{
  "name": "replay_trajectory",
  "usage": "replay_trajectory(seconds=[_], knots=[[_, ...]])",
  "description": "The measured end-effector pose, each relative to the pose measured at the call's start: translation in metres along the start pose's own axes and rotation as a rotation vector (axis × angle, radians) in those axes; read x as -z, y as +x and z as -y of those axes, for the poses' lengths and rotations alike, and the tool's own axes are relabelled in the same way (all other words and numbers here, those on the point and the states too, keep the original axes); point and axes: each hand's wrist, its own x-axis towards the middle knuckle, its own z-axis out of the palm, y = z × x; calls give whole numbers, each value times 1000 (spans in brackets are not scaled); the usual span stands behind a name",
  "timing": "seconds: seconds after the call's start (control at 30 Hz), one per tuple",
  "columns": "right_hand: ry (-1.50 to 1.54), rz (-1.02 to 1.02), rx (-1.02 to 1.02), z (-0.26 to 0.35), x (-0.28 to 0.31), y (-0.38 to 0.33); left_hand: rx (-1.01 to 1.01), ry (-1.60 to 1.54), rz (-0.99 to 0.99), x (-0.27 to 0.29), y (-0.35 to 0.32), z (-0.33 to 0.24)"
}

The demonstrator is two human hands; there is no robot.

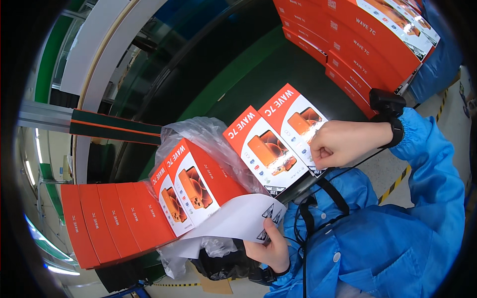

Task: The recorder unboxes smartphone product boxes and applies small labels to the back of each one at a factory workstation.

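My left hand [271, 251] pinches the edge of a white sheet [233, 213] between thumb and fingers. Small black-and-white labels sit on that sheet beside the thumb. My right hand [343, 143] is closed in a fist at the lower right edge of a white-and-red phone box [293, 119]; whatever its fingertips hold is hidden. Close to that box lies a second phone box [261, 149], also face up, with a black-and-white label at its lower corner. Two more phone boxes [191, 186] stand left of the sheet, their picture faces showing.
A row of red boxes [112, 221] stands at the left. Crumpled clear plastic [198, 131] lies behind the boxes. A tall stack of red boxes [357, 44] fills the far right of the dark green surface [248, 79]. A thin black cable [357, 166] runs from my right wrist.
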Motion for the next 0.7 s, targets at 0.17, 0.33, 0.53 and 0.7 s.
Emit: replay_trajectory(seconds=[0.17, 0.33, 0.53, 0.7], knots=[[13, 0, 3, -7, -4, 4, -7, 44, 16, 1, -2, 2], [26, -5, 1, -9, -5, 5, -54, 108, 83, 3, -1, 6], [-62, -96, 61, -17, -18, 5, -79, 114, 87, 6, -1, 11], [-224, -206, 63, -15, -15, -1, 118, -214, -37, 2, -14, 20]])
